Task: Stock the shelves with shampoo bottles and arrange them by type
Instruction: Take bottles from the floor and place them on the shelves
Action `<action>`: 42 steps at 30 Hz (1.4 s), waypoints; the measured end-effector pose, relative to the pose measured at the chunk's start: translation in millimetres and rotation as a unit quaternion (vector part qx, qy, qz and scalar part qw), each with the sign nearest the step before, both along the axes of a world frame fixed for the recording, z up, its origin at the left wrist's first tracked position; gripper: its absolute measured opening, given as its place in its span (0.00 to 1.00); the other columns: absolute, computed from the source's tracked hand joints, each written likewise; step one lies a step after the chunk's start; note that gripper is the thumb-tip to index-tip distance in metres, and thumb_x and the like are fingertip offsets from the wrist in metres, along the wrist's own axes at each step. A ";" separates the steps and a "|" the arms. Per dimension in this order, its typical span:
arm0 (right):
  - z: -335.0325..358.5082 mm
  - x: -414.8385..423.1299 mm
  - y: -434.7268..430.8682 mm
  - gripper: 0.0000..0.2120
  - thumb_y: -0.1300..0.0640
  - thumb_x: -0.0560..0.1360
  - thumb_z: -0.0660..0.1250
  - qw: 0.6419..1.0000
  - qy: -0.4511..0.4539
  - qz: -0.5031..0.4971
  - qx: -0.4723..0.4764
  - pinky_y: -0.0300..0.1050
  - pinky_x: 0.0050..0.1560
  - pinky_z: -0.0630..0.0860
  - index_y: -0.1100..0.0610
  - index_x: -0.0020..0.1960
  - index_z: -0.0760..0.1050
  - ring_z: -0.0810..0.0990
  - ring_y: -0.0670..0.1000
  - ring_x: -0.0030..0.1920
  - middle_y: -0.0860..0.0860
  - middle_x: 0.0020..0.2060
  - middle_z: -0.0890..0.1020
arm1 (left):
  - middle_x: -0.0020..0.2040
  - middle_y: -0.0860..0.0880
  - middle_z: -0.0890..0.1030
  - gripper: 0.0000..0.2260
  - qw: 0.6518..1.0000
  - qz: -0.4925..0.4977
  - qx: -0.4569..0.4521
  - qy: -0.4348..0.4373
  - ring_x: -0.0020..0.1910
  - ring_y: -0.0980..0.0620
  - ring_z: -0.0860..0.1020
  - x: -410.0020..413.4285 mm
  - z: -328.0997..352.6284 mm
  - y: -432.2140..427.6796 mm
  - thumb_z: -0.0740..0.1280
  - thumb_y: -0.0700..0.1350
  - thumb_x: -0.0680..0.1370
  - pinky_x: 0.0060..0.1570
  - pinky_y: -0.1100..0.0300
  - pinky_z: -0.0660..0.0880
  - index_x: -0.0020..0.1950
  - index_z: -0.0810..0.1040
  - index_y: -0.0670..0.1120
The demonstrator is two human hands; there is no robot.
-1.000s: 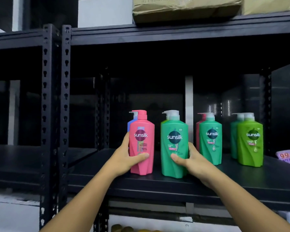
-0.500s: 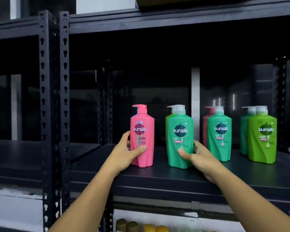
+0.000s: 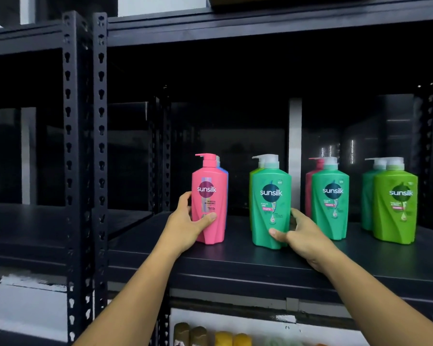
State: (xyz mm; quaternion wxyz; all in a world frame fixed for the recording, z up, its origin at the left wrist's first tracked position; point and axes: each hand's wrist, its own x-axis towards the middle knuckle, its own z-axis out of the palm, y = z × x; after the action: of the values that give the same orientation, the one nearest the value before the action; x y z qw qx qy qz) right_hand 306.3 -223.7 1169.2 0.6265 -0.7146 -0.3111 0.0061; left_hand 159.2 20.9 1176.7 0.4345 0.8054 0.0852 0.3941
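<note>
Sorting: your left hand grips the pink bottle, right hand the green bottle; next, probably seat each by type.

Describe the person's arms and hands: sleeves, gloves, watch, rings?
The left forearm and right forearm are bare down to the bottom edge of the picture; no sleeve or cuff shows. The left hand and right hand wear no gloves. No watch, bracelet or ring is visible on the wrists or on the fingers that show. No tape or markers either.
</note>
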 end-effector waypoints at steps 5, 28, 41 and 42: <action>0.3 -2.6 0.4 0.23 0.66 0.72 0.77 1.000 -0.014 -0.002 -0.001 0.48 0.61 0.79 0.44 0.58 0.74 0.83 0.45 0.55 0.45 0.55 0.85 | 0.56 0.62 0.77 0.37 1.000 0.007 0.005 0.004 0.54 0.64 0.78 1.3 0.0 1.3 0.77 0.56 0.74 0.57 0.60 0.73 0.77 0.61 0.59; -1.3 11.7 6.8 0.30 0.63 0.71 0.77 0.999 0.000 -0.033 -0.039 0.48 0.60 0.78 0.52 0.69 0.70 0.83 0.46 0.52 0.45 0.52 0.83 | 0.64 0.61 0.79 0.34 0.998 -0.040 0.006 0.042 0.62 0.64 0.78 5.0 -0.1 5.5 0.73 0.40 0.78 0.68 0.55 0.74 0.78 0.62 0.60; -1.1 18.0 12.2 0.29 0.63 0.72 0.77 1.000 0.019 -0.022 -0.004 0.50 0.61 0.79 0.53 0.67 0.68 0.83 0.48 0.52 0.49 0.53 0.83 | 0.63 0.59 0.79 0.33 0.997 -0.046 -0.017 0.052 0.63 0.59 0.78 9.3 0.1 11.3 0.73 0.41 0.78 0.69 0.49 0.75 0.78 0.63 0.58; -1.1 18.6 12.1 0.31 0.63 0.71 0.78 1.000 0.025 -0.017 0.003 0.51 0.62 0.78 0.53 0.69 0.68 0.83 0.49 0.53 0.49 0.54 0.83 | 0.63 0.58 0.80 0.33 0.997 -0.048 -0.023 0.053 0.63 0.59 0.78 9.8 0.3 12.1 0.73 0.40 0.78 0.69 0.49 0.74 0.78 0.63 0.58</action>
State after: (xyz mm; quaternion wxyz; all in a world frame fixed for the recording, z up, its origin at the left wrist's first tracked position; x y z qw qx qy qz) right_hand 324.9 -211.6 1168.1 0.6359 -0.7178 -0.2833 0.0120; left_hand 168.9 33.0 1177.0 0.4667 0.8178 0.0783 0.3274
